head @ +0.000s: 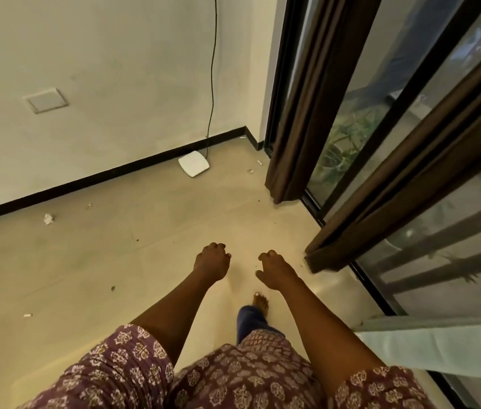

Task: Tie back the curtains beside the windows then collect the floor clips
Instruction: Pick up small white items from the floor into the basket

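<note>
Two brown curtains hang gathered beside the glass doors: the far curtain (298, 113) near the room corner and the near curtain (410, 184) reaching the floor right of my hands. My left hand (212, 261) and my right hand (274, 268) reach forward over the floor, fingers loosely curled, holding nothing. Small pale clips lie on the floor: one clip (260, 162) and another (250, 171) near the far curtain's foot, and a third clip (27, 315) at the left.
A white flat device (194, 163) with a black cable lies by the dark skirting board. A crumpled white scrap (48, 219) and small dark bits dot the beige floor. A pale cloth (445, 346) lies at lower right. My bare foot (260, 302) is below my hands.
</note>
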